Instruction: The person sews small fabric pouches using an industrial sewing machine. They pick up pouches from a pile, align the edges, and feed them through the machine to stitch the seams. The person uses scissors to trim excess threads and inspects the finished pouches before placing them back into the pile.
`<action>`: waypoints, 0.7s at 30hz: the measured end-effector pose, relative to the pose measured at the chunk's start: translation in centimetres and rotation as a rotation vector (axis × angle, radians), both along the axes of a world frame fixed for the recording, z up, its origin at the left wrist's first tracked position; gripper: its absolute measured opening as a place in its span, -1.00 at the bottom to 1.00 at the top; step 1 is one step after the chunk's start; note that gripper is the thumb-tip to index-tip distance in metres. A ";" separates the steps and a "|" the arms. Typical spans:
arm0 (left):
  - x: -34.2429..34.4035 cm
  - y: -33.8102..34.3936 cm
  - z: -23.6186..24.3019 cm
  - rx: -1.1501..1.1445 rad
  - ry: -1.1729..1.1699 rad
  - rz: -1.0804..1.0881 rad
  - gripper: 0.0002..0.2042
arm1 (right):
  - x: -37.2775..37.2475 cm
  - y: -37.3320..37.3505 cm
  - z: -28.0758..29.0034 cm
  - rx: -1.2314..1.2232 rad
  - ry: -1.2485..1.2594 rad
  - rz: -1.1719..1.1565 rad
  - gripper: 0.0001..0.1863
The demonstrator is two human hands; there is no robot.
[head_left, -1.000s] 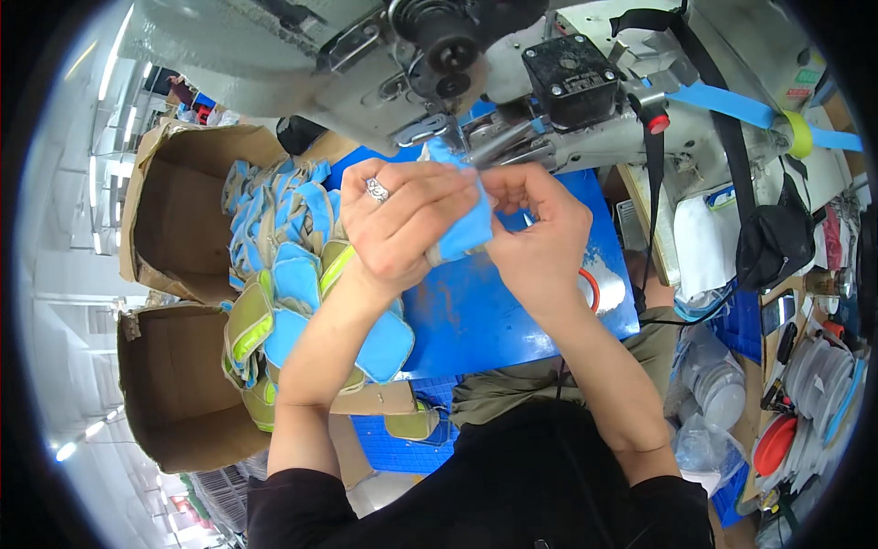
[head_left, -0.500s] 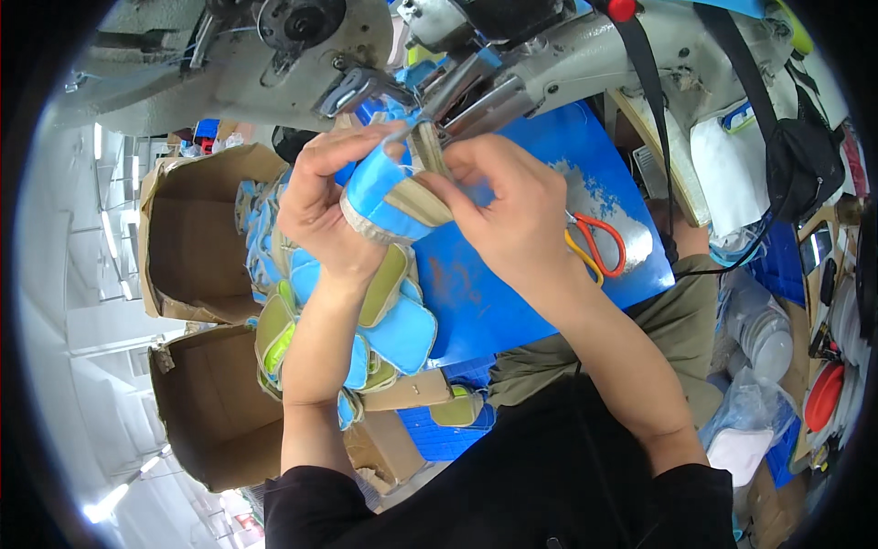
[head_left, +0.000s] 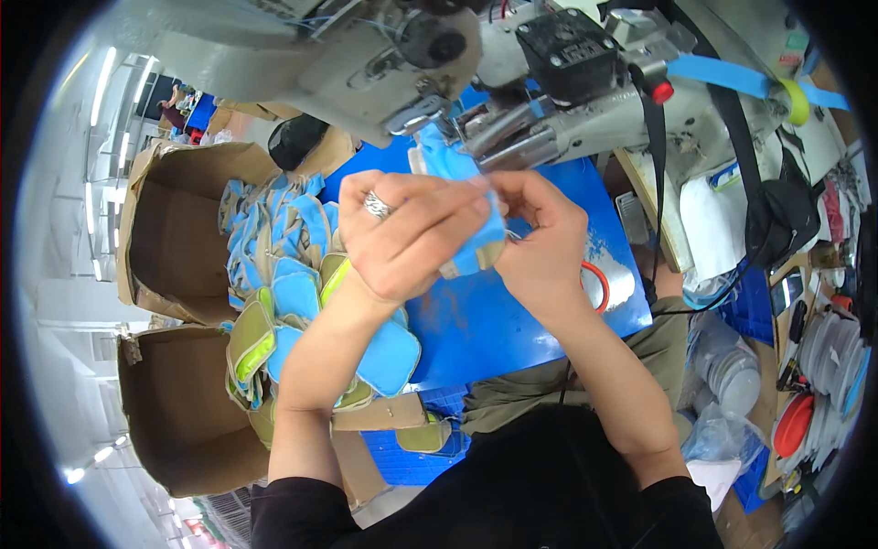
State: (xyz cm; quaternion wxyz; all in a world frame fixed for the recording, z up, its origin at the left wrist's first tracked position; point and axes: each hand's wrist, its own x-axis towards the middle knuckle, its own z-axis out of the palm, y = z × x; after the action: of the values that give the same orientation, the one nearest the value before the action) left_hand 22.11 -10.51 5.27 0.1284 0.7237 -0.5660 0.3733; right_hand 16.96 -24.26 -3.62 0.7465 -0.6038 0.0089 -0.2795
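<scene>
Both hands meet over the blue work surface, just below the presser foot area of a sewing machine. Between them is a blue fabric piece with beige edging, its upper end reaching to the machine. My left hand, wearing a ring, has its fingers bent across the fabric and closed on it. On the other side my right hand pinches the same piece, thumb and fingertips together near its edge. My fingers hide much of the fabric, and it is slightly blurred. Scissors with a red-orange handle lie beside my right forearm, partly covered.
Left of the work surface lie heaped blue-and-beige fabric pieces and blue-and-olive pads. Two cardboard boxes stand farther left. Black straps hang from the machine at right, and a blue strip runs through a yellow-green ring.
The looped fabric piece has been turned and brought against the machine. My left hand has rolled over so its back shows. The whole view has shifted, and my forearm now covers more of the scissors.
</scene>
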 end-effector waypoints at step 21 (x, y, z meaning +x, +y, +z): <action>0.8 -0.9 -0.5 -0.117 0.024 0.045 -0.82 | -0.6 -3.6 3.6 0.244 0.238 0.380 -0.79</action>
State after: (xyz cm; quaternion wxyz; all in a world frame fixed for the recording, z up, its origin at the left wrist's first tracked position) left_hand 22.94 -11.44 4.76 0.1688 0.7320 -0.5252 0.3998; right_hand 16.34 -27.84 -0.01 0.8466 -0.5287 0.0167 -0.0583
